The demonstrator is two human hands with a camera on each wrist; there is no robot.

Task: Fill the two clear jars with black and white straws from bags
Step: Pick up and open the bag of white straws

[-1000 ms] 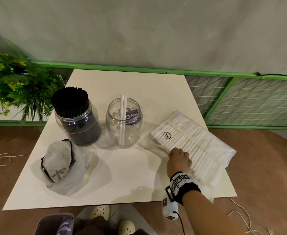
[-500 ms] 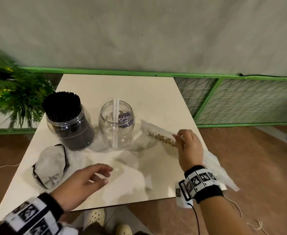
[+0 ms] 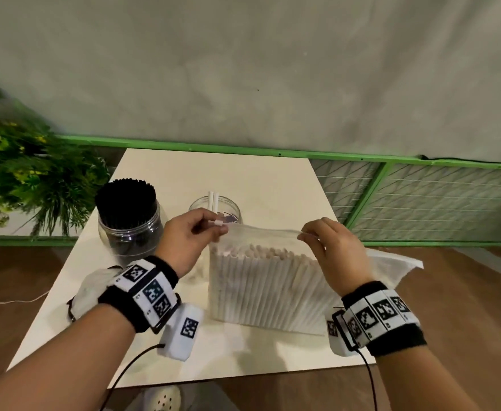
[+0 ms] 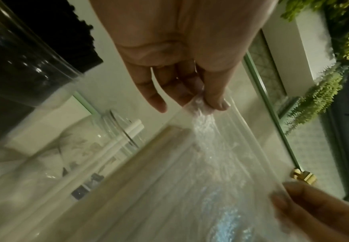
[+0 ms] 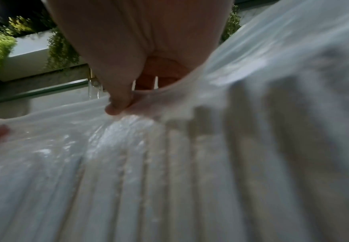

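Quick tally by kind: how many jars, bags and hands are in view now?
Clear jars: 2, one full of black straws, one holding two white straws
Bags: 2, white-straw bag, emptied bag
Hands: 2, left hand, right hand
Total: 6

The upright bag (image 3: 267, 289) blocks the table's (image 3: 243, 173) near right; two jars (image 3: 129, 221) stand left of centre; the far edge lies bare.

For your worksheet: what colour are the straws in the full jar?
Black; the straws show best in the head view.
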